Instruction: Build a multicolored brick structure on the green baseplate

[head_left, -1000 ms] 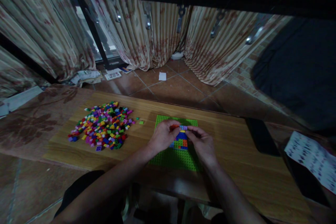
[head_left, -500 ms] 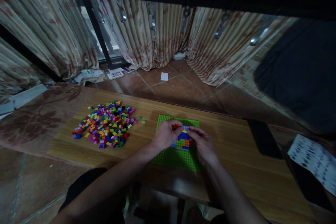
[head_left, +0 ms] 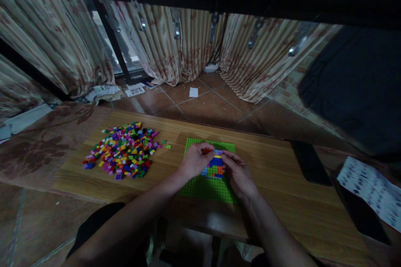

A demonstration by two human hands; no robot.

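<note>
A patch of multicoloured toy bricks [head_left: 215,170] sits on a green studded baseplate [head_left: 208,192] on the wooden table. My left hand [head_left: 196,159] is at the patch's upper left, thumb and forefinger closed, with a small red toy brick [head_left: 205,150] showing between them. At the right side, my right hand [head_left: 237,171] has its fingers bent, with thumb and forefinger tips at the patch's upper right edge beside a light purple brick [head_left: 218,152]. Whether those fingertips grip a brick is too small to make out.
A heap of loose toy bricks [head_left: 122,150] lies on the table's left part, with a couple of stray green ones beside it. A dark flat phone-like object [head_left: 310,162] and a printed sheet [head_left: 369,190] lie at right. Curtains [head_left: 194,50] hang beyond.
The whole view has shifted slightly, so things appear a little further left. Both hands stay at the top of the brick patch with hardly any change in their grip.
</note>
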